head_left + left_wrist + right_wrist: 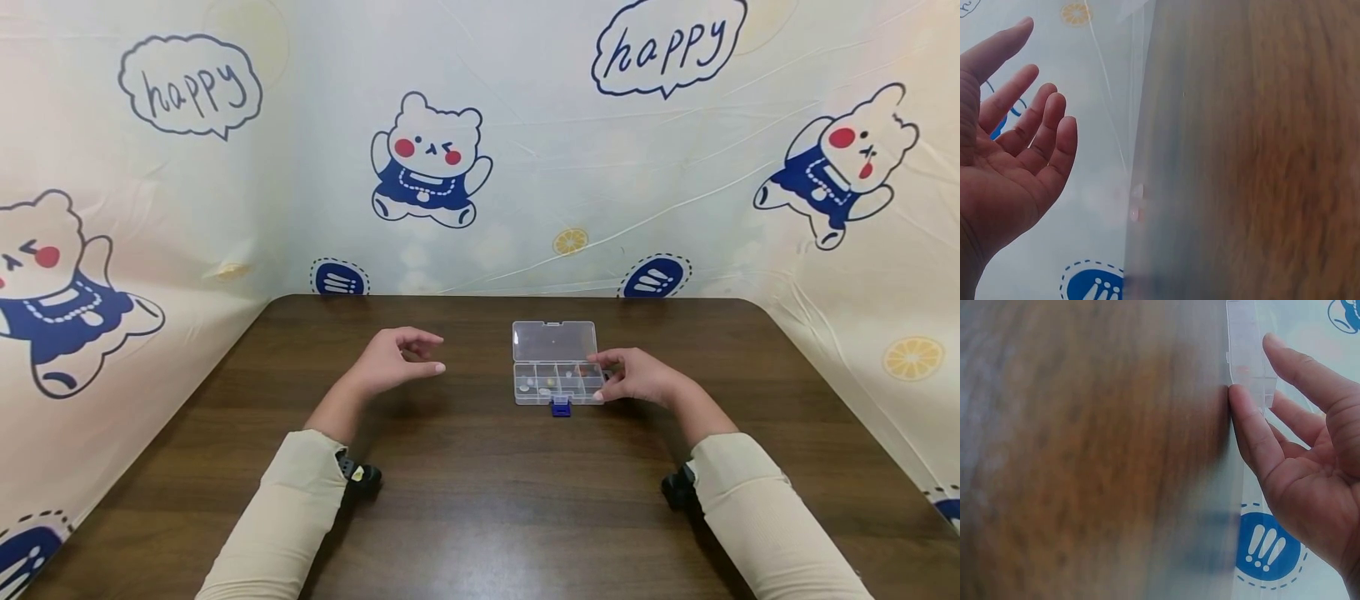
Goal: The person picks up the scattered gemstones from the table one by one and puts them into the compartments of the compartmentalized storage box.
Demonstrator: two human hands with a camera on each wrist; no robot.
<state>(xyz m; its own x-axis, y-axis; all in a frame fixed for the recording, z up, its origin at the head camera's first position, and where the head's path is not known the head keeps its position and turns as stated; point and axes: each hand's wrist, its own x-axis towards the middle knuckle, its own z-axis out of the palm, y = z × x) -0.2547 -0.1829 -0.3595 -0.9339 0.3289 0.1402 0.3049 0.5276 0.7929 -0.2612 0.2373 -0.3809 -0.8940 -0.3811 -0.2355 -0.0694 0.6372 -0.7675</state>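
Observation:
A clear plastic compartment box [527, 394] rests on the table with its transparent lid [554, 342] raised at the back. Small pieces, some white, some yellowish or reddish, lie in its compartments. At the front hangs a blue latch [560, 409]. My right hand [643, 377] grips the box's right end, thumb at the front corner and fingers farther back; the right wrist view shows those fingers low beside the box wall [1244, 344]. To the left of the box, apart from it, my left hand [392, 360] hovers over the table, fingers loosely bent and holding nothing.
The brown wooden table [480, 500] ends at a back edge just beyond the box. Behind it and along both sides hangs a pale cloth [525, 208] printed with bears. Two small pale spots [1136, 214] show by the table edge in the left wrist view.

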